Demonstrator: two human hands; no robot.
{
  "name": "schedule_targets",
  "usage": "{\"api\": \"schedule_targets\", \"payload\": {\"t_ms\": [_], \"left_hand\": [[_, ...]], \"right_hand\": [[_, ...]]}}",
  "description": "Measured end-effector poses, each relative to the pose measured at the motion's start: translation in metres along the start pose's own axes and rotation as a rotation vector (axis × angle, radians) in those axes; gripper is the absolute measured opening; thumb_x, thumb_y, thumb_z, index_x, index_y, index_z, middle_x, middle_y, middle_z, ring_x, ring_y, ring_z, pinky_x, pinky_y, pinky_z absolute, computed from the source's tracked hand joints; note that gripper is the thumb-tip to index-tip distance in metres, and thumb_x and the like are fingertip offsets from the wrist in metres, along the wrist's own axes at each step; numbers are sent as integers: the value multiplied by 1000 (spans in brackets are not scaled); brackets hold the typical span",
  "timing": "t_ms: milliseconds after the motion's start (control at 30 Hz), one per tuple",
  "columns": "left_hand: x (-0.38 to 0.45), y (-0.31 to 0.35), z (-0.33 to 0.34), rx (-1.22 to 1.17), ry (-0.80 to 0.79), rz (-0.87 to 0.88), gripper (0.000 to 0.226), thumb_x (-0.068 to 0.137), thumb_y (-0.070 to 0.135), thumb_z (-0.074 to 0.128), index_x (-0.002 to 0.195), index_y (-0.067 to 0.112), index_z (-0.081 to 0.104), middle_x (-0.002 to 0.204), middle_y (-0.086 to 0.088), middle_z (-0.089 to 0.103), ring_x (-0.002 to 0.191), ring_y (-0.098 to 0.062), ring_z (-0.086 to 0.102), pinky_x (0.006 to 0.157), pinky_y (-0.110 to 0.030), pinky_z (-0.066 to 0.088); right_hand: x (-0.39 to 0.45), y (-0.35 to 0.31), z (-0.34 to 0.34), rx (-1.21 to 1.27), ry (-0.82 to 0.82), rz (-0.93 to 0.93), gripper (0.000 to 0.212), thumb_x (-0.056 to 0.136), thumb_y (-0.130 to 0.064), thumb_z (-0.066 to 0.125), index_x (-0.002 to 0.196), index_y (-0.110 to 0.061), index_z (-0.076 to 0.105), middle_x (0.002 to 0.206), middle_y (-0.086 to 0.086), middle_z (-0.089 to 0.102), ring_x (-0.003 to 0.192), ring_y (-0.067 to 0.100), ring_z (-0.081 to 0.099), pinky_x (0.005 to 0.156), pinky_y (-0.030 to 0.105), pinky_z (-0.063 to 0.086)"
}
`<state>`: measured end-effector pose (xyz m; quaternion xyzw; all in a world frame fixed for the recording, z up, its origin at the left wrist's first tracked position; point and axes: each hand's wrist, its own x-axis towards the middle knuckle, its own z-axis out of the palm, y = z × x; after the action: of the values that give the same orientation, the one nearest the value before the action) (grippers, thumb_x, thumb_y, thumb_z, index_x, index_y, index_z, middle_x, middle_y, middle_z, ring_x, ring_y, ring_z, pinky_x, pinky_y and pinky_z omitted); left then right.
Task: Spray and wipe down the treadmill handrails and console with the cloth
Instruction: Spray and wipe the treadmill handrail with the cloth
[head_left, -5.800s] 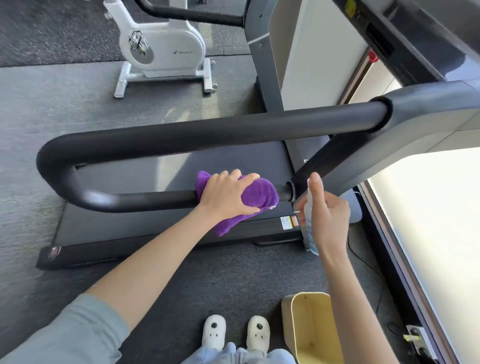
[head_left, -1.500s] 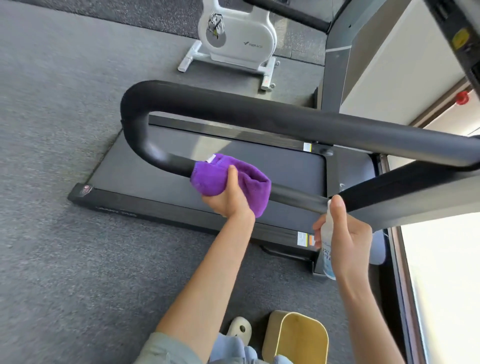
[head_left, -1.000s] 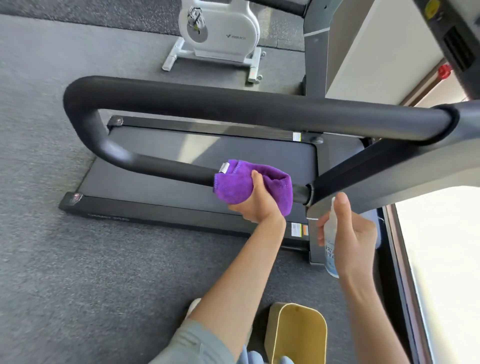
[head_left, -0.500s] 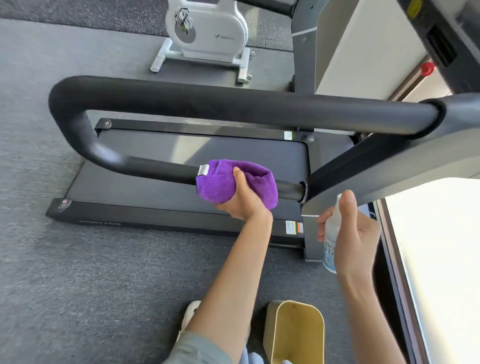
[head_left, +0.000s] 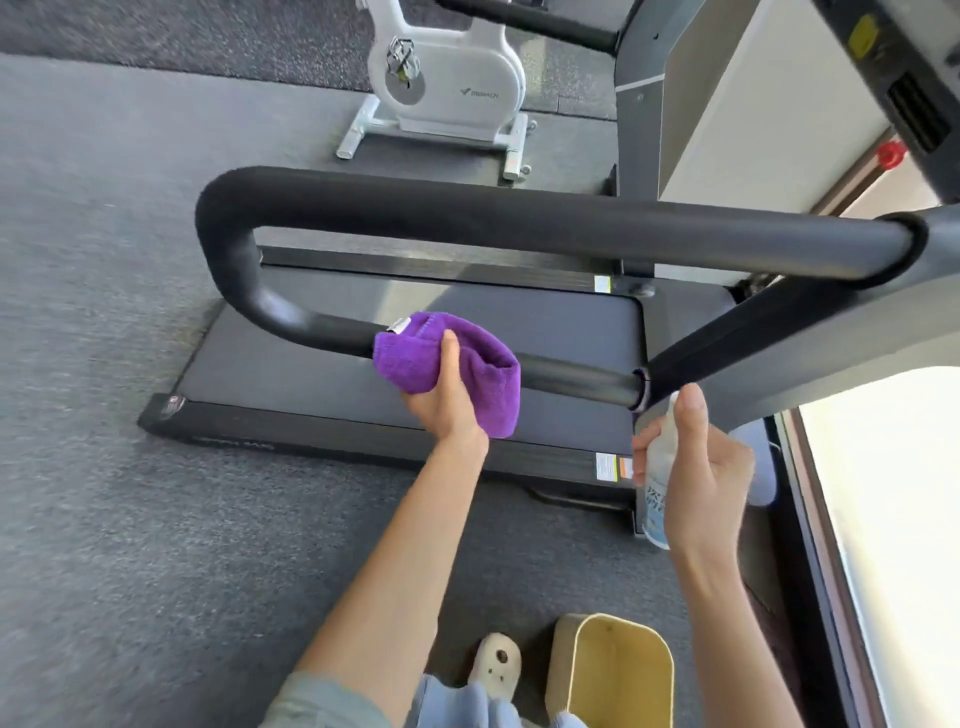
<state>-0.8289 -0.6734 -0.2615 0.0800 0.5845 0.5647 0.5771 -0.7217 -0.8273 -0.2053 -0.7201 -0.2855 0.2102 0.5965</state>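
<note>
While cloth (head_left: 470, 371) wraps rail (head_left: 571, 382) — bin (head_left: 613, 670) (yellow) below.

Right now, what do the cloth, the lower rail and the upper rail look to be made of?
Cloth: purple plush fabric, likely microfibre; fuzzy nap, stitched hem, small tag.
Lower rail: hard and smooth, probably painted metal or plastic; it shows glossy highlights.
Upper rail: thicker, matte black, seemingly a foam or rubber sleeve; it ends in a raised lip near the upright.
</note>
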Motion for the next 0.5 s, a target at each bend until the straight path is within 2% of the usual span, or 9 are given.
{"api": "schedule_targets", "payload": {"t_ms": [67,133,267,400,500], "left_hand": [[6,24,-23,20,15,60,53,76,34,82,121,15,61,109,5,71,98,-12,69,81,-19,54],[3,46,-44,23,25,130,51,76,35,82,120,18,61,107,8,71,99,-11,69,87,-24,54],[-17,91,-59,-101,-161,164,37,87,36,71,121,28,60,120,6,69,106,-10,67,99,-34,51],[-28,127,-48,-203,-315,210,60,82,51,70,133,22,55,128,0,65,114,-18,64,103,-41,49],[-33,144,-29,-243,-320,220,47,88,42,68,130,26,55,127,4,66,112,-12,64,104,-37,48]], "right_hand": [[-5,-6,13,13,-29,20,77,87,-73,42,54,-6,61,49,14,57,46,15,53,60,28,47],[-11,-14,28,13,-62,21,77,85,-74,43,55,-5,60,49,14,56,47,16,51,60,33,45],[-20,-33,54,53,-121,-4,78,84,-71,46,52,-1,55,48,15,53,49,22,49,63,36,42],[-26,-46,64,61,-129,-49,82,84,-72,45,55,4,56,49,16,53,48,20,50,61,34,44],[-30,-51,63,50,-118,-72,86,83,-75,42,58,6,57,50,20,52,48,20,48,58,27,44]]}}
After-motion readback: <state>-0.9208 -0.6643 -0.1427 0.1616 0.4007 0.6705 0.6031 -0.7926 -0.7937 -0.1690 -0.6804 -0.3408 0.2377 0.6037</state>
